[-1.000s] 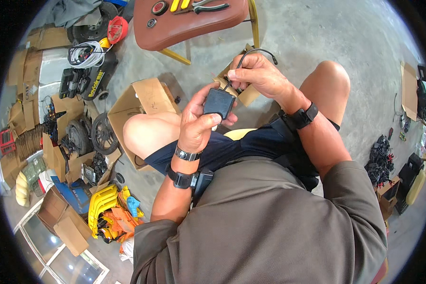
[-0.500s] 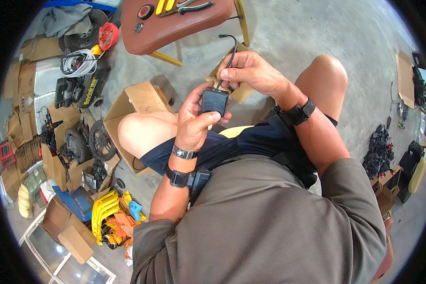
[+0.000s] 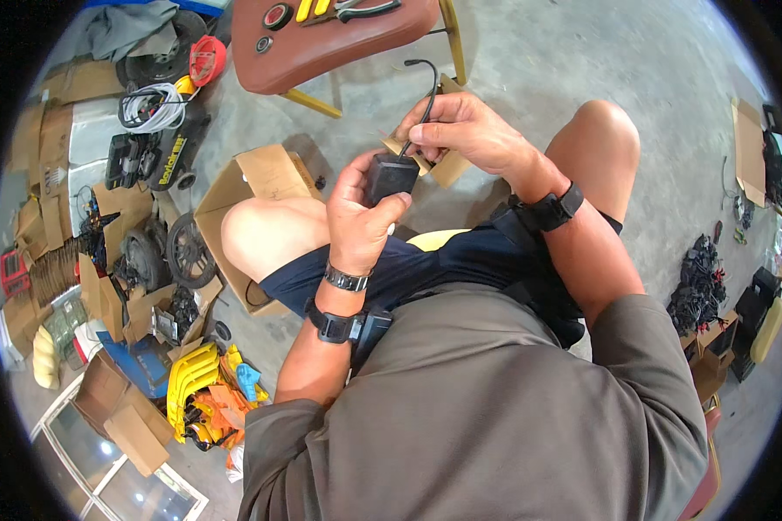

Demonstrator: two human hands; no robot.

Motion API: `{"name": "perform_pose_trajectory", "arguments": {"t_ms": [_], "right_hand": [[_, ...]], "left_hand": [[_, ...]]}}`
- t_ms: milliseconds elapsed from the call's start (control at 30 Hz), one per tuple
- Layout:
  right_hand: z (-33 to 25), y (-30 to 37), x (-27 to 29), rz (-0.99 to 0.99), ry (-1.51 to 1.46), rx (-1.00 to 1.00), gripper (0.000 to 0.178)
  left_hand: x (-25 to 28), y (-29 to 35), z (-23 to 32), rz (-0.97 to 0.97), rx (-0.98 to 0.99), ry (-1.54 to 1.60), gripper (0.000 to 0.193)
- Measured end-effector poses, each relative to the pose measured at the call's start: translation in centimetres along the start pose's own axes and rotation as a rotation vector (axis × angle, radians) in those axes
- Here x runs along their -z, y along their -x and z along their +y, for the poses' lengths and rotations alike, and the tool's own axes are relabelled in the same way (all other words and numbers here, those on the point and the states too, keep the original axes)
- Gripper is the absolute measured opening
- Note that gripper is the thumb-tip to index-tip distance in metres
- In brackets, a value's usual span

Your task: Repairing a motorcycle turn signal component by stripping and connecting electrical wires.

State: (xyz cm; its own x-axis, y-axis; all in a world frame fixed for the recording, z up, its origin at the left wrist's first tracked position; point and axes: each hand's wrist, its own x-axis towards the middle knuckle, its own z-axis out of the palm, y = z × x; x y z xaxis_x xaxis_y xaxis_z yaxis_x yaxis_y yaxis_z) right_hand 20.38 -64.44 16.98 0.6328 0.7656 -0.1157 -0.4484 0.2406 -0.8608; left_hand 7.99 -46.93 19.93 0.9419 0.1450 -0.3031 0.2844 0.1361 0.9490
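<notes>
My left hand (image 3: 361,204) is closed around a small black box (image 3: 391,177) with a cable coming out of its top, the thumb lying along its lower side. Just above the box, my right hand (image 3: 465,130) pinches the black cable (image 3: 431,91) between thumb and fingers. The cable's free end curves up and to the left over the floor, tipped with a small connector. Both hands are held above my lap, between my knees. What my right hand's lower fingers touch is partly hidden.
A brown padded chair (image 3: 347,48) ahead bears pliers (image 3: 369,10), yellow-handled tools and a round roll. An open cardboard box (image 3: 274,174) stands by my left knee. Wheels, cartons and yellow plastic parts (image 3: 191,382) crowd the left; a heap of black cables (image 3: 697,282) lies right.
The black box has tilted and turned in my left hand, and its side shows more. My right hand keeps its pinch on the cable. The view has shifted slightly.
</notes>
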Motion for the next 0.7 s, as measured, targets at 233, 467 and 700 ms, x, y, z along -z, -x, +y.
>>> {"name": "perform_pose_trajectory", "arguments": {"t_ms": [233,467,700], "right_hand": [[0.4,0.0,0.2,0.044,0.07,0.022,0.019],[0.3,0.1,0.2,0.065,0.18,0.022,0.02],[0.3,0.0,-0.1,0.051,0.213,0.052,0.02]], "left_hand": [[-0.4,0.1,0.2,0.028,-0.08,-0.06,0.054],[-0.3,0.1,0.0,-0.012,-0.072,-0.08,0.054],[0.0,0.1,0.1,-0.045,0.028,-0.055,0.055]]}}
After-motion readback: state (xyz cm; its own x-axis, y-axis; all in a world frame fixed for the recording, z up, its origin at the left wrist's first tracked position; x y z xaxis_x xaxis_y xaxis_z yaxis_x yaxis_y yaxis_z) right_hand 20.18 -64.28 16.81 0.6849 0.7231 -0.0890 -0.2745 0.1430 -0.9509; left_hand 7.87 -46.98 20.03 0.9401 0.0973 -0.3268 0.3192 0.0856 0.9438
